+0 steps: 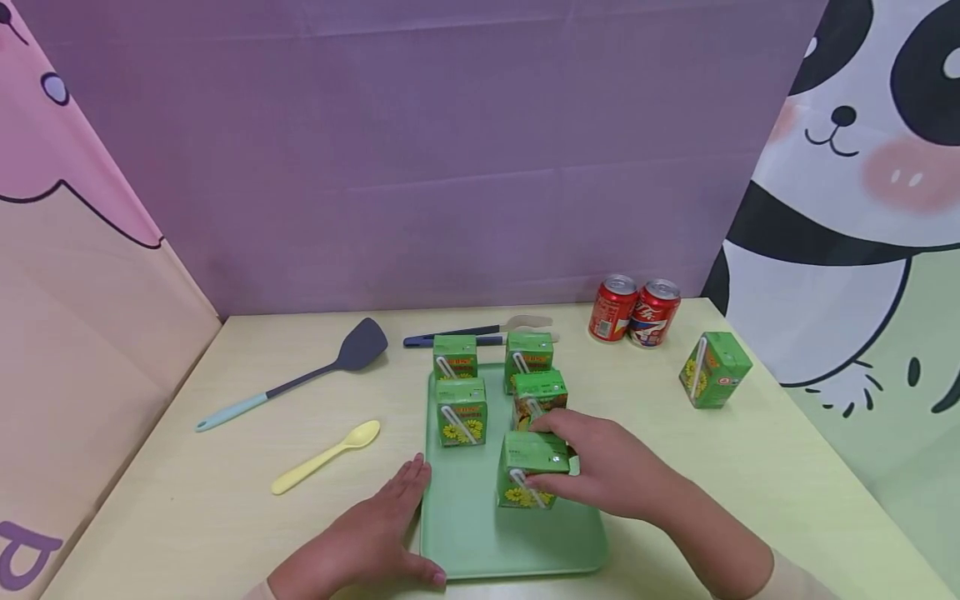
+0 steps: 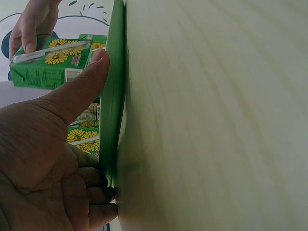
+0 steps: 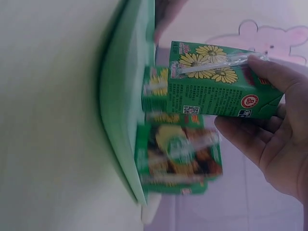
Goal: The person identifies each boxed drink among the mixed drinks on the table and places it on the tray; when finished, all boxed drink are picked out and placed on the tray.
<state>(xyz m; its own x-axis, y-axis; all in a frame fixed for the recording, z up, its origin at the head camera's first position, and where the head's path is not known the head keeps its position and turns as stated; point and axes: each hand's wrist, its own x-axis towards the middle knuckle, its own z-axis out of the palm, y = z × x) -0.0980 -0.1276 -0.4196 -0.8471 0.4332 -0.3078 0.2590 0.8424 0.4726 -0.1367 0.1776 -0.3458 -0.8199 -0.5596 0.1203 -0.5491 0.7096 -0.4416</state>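
Observation:
My right hand (image 1: 611,467) pinches a green drink carton (image 1: 534,454) near its top, thumb on one side and fingers on the other. The carton has yellow flowers and a wrapped straw on its face, and is upright, close over the right side of a light green tray (image 1: 480,542). Behind it on the tray stands a carton with a brown picture (image 3: 180,149). Several flowered cartons (image 1: 462,412) stand farther back and to the left. My left hand (image 1: 375,533) rests along the tray's left edge, fingers extended, thumb (image 2: 82,89) by the rim.
Left of the tray lie a yellow spoon (image 1: 326,458) and a dark spatula (image 1: 360,343) with a light blue handle. Two utensils (image 1: 450,333) lie behind the tray. Two red cans (image 1: 613,308) and another green carton (image 1: 716,371) stand at the back right.

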